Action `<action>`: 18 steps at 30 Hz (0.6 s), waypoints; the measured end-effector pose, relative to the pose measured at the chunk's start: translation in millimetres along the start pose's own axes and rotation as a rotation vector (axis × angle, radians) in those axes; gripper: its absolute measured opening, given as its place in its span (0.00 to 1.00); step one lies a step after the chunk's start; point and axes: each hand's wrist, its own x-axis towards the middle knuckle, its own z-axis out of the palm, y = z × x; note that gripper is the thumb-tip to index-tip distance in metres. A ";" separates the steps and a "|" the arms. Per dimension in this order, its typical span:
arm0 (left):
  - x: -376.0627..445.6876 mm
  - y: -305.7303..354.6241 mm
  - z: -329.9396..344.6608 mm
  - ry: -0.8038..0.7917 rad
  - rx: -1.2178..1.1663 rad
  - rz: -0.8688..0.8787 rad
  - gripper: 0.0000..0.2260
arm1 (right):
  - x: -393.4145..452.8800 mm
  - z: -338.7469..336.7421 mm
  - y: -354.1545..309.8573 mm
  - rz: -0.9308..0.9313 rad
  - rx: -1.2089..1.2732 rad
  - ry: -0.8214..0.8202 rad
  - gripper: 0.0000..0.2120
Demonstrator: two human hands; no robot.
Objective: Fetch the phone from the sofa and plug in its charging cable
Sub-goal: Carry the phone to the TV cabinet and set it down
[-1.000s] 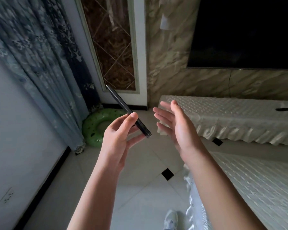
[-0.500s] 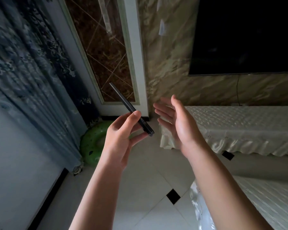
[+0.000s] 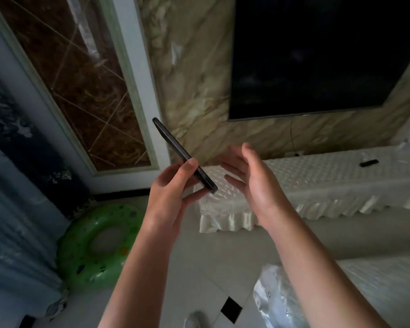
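A thin black phone (image 3: 173, 144) is seen edge-on, tilted with its top end up to the left. My left hand (image 3: 173, 197) pinches its lower end between thumb and fingers. My right hand (image 3: 253, 181) is raised just to the right of the phone, palm facing it, fingers spread and holding nothing. A dark cable (image 3: 292, 136) hangs down the wall below the television to a small plug block (image 3: 295, 154) at the back of the cabinet. No charging cable end is visible near the phone.
A low cabinet under a white quilted cover (image 3: 317, 185) runs along the marble wall, with a small black object (image 3: 367, 163) on it. A black television (image 3: 317, 53) hangs above. A green swim ring (image 3: 97, 245) lies on the floor by the curtain (image 3: 12, 209). Another white-covered surface (image 3: 376, 287) is at lower right.
The view has swung upward and closer to the cabinet. Both hands keep their pose, the left still gripping the phone, the right still open beside it.
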 end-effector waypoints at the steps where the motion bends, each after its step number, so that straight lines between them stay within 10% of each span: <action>1: 18.0 2.4 -1.6 -0.018 -0.003 -0.009 0.16 | 13.0 4.9 -3.7 -0.004 -0.001 0.027 0.20; 18: 198.8 -5.5 11.1 -0.296 0.014 -0.141 0.10 | 148.4 7.8 -16.8 -0.041 -0.032 0.290 0.25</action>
